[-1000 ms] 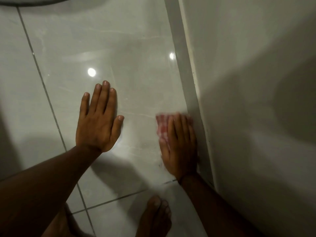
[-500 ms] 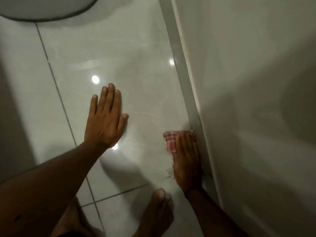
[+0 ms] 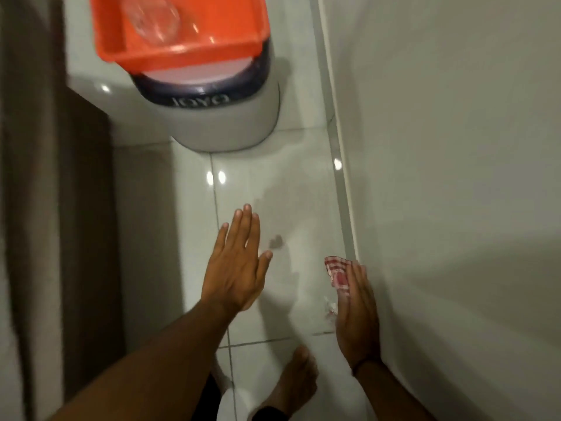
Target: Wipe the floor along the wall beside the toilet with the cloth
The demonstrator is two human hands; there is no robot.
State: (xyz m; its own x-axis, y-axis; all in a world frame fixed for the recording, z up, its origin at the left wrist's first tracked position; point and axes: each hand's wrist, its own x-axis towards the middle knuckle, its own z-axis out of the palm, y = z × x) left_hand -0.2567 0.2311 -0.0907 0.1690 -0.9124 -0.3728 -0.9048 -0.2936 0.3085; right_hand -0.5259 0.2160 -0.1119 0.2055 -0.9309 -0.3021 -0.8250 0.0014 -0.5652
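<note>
Nearest you, your bare foot (image 3: 293,387) is planted on the tile, steadying your crouch. Your right hand (image 3: 356,311) lies flat with fingers together, pinning the red-checked cloth (image 3: 335,270) to the floor (image 3: 303,208) just beside the strip at the foot of the wall (image 3: 440,177); the cloth pokes out past your fingertips, so pressing, not gripping, seems to be what keeps it moving along that edge. Your left hand (image 3: 238,265) is spread open, holding nothing, most likely as a prop for your weight. Ahead of it is a small dark mark (image 3: 275,242) on the tile. Farther on stands the toilet (image 3: 224,126), and on top of it an orange tray (image 3: 182,28) holds something clear, too blurred to identify.
</note>
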